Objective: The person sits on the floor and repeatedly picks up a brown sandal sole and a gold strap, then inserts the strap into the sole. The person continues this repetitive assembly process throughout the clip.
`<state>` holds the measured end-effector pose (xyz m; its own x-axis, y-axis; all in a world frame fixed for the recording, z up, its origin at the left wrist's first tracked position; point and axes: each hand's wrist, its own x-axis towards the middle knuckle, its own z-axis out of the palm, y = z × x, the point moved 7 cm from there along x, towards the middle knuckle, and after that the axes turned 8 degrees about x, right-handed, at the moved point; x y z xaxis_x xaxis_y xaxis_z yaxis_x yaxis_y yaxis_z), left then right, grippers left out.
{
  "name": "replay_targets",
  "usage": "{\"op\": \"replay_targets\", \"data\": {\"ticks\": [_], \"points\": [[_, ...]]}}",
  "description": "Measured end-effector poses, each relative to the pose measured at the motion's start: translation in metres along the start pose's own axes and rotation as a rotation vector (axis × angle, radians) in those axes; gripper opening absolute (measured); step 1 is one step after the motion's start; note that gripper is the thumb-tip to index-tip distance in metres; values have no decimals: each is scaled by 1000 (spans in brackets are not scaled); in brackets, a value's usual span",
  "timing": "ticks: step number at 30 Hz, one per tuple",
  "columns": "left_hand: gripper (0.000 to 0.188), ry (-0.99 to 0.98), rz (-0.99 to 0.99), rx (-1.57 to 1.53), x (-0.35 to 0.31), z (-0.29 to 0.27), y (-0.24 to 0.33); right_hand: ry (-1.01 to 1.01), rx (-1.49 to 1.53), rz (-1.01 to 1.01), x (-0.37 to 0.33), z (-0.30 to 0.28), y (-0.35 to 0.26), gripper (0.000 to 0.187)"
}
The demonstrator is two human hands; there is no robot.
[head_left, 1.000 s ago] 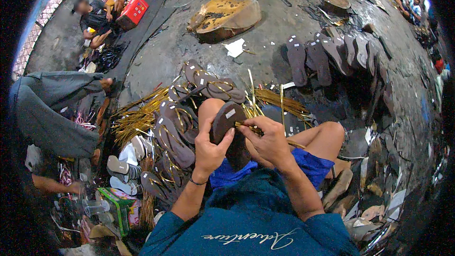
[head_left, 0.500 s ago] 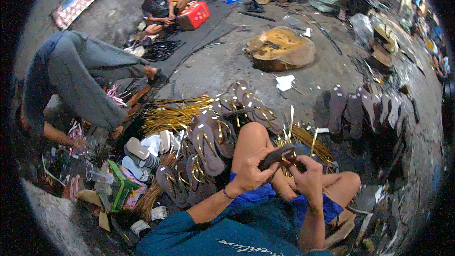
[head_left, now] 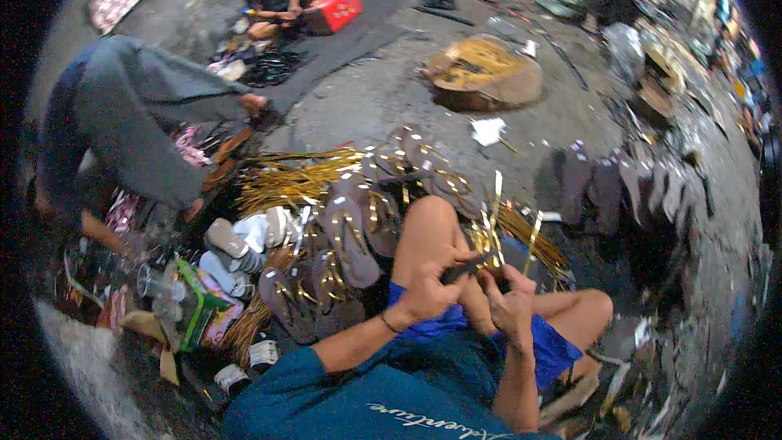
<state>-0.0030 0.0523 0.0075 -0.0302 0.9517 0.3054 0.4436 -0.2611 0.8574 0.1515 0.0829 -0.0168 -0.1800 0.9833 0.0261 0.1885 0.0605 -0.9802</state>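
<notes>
In front of my raised knee, my left hand (head_left: 430,292) is closed on a dark sandal sole (head_left: 464,268), seen nearly edge-on. Close beside it, my right hand (head_left: 511,300) pinches a shiny gold strap (head_left: 498,259) at the sole's near side. Fingers and blur hide where strap and sole meet. Left of my knee lie finished-looking brown flip-flops (head_left: 349,236) with gold straps. A loose bundle of gold straps (head_left: 533,236) spreads on the floor beyond my right hand.
A large heap of gold straps (head_left: 293,183) lies left of centre. Farther off is a round wooden block (head_left: 489,85); brown soles (head_left: 603,191) stand in a row at right. A person in grey trousers (head_left: 130,106) sits at left, another near a red box (head_left: 336,10).
Both hands have shifted slightly left in the picture, and the sole has turned more edge-on. The whole view has also moved a little and blurred.
</notes>
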Motion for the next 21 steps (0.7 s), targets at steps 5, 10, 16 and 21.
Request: {"op": "replay_targets", "data": {"ticks": [5,10,16,21], "points": [[31,-40,-50,59,0,4,-6,-17,70,125,-4,4,2,23],[28,-144,-99,-90,5,14,7,-76,-9,51,-21,1,24,28],[29,-141,-64,-72,-1,12,-2,-139,-178,-42,-21,-11,22,29],[27,-126,-33,-92,-16,19,4,-271,-105,-69,-26,-18,-7,26]]}}
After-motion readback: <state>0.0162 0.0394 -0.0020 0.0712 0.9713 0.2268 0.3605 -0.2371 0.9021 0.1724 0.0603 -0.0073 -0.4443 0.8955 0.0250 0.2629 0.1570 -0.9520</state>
